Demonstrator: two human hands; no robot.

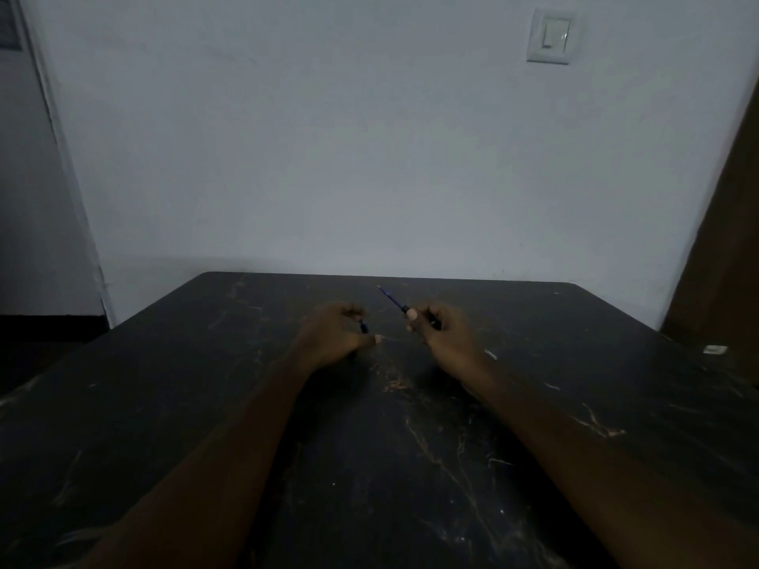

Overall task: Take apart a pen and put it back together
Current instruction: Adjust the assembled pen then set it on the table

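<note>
My right hand (441, 328) grips the dark pen body (431, 320), and the thin blue refill (390, 298) sticks out of it up and to the left, ending in a fine tip. My left hand (334, 334) is a short gap to the left, fingers pinched on a small dark blue pen piece (364, 326) that may be the tip cone. The two hands do not touch. Both hover just above the dark table (369, 445) near its far half.
A small pale object (491, 355) lies on the table just right of my right wrist. Another pale scrap (714, 349) sits at the table's far right edge. A white wall stands behind the table, with a brown door at right.
</note>
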